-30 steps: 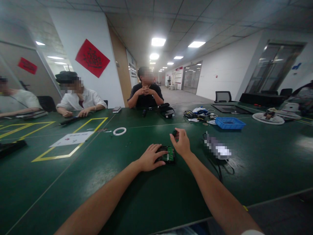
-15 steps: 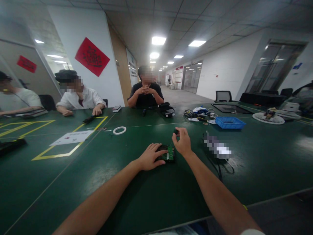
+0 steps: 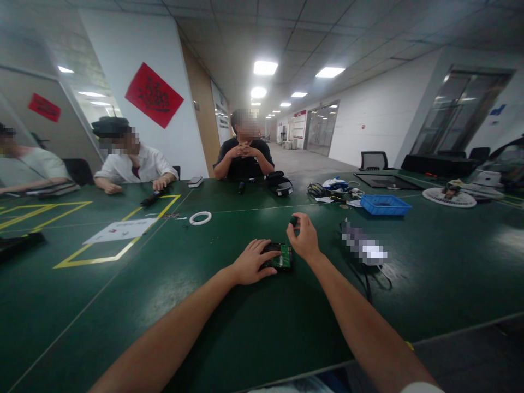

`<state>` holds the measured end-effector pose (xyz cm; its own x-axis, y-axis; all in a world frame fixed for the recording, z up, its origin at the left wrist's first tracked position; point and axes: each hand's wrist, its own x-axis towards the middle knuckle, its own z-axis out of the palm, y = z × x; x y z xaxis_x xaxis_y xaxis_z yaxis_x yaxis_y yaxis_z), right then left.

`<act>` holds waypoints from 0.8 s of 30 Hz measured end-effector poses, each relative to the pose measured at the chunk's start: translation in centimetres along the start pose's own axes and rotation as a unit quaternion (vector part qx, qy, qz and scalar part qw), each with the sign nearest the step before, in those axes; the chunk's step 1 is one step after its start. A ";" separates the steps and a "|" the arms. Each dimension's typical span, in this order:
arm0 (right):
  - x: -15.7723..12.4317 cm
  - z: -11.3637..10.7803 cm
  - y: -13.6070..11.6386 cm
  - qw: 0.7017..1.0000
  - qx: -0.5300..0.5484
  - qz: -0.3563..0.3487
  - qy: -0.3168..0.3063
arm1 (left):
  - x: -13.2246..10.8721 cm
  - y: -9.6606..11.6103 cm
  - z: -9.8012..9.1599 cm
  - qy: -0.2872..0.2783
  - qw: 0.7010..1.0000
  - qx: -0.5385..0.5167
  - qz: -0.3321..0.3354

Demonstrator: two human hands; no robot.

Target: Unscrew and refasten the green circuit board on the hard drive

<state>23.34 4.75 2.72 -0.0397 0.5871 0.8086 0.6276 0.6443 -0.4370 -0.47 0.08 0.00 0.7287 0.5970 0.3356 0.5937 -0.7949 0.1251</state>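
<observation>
A smooth white ring (image 3: 200,223) lies flat on the glossy green worktop (image 3: 245,333). Right of it, the left hand (image 3: 254,263) rests with fingers spread wide over a boxy circuit-board device (image 3: 285,256), flat on the worktop, green-faced and dark-edged; its squared end points right, its long axis seemingly sideways, the left end hidden. Just beyond, the right hand's (image 3: 303,236) fingers pinch a small dark object (image 3: 293,220). Farther right sits a rectangular blue plastic tray (image 3: 385,211)
</observation>
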 end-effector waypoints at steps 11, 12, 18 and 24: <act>-0.1 0.4 0.8 1.000 0.000 0.001 0.025 | 0.0 -0.1 0.1 -0.009 1.000 0.004 -0.002; -0.1 0.5 0.9 0.999 0.008 0.001 0.031 | 0.0 -0.1 0.1 -0.010 1.000 0.006 -0.001; -0.1 0.5 0.7 0.999 -0.001 -0.002 0.039 | 0.1 -0.1 0.2 -0.013 1.000 0.012 -0.004; -0.2 0.1 0.0 0.999 -0.019 -0.028 0.012 | 0.1 0.0 0.2 -0.009 1.000 0.014 -0.003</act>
<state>23.23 4.67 2.51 -0.0573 0.5376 0.8413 0.6545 0.6566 -0.3749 -0.36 0.15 -0.20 0.7304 0.6046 0.3178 0.6077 -0.7876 0.1018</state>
